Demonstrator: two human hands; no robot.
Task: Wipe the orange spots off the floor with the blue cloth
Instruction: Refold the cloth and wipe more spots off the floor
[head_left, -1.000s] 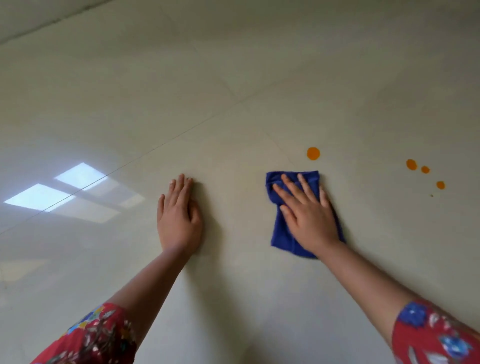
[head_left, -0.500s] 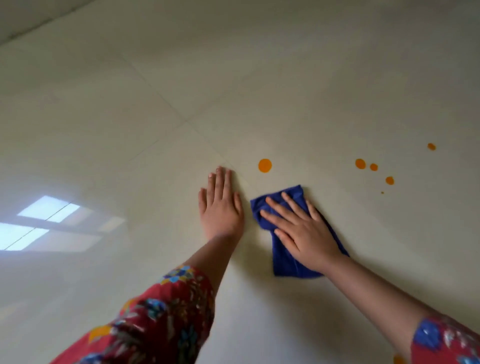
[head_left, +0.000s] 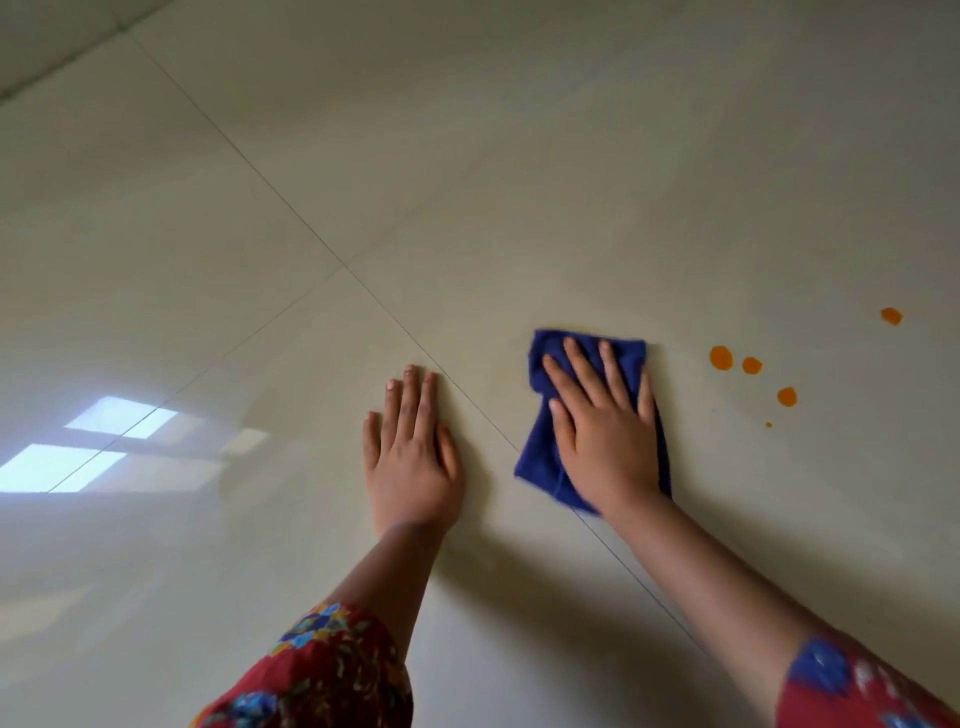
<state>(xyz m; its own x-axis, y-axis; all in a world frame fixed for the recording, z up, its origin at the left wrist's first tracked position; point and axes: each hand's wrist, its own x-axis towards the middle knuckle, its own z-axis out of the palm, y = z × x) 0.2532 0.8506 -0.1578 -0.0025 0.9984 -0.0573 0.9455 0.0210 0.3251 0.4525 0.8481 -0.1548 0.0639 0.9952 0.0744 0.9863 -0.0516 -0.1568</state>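
A folded blue cloth (head_left: 537, 457) lies flat on the pale tiled floor (head_left: 571, 182). My right hand (head_left: 602, 436) presses down on it with the fingers spread, hiding most of the cloth. To the left of the cloth, apart from it, my left hand (head_left: 410, 447) rests palm down on the bare floor and holds nothing. Right of the cloth is a cluster of orange spots: a larger one (head_left: 721, 357), a second (head_left: 751, 365), a third (head_left: 787, 396) and a tiny speck (head_left: 768, 424). Another orange spot (head_left: 891, 316) sits farther right.
Thin grout lines (head_left: 291, 208) cross the glossy tiles, one passing between my hands and under the cloth. A bright window reflection (head_left: 104, 447) shines on the floor at left. The floor's edge (head_left: 62, 62) runs across the top left corner.
My right hand has pushed the cloth forward over the place where the single large orange spot lay; that spot no longer shows. My left hand stays flat beside the cloth.
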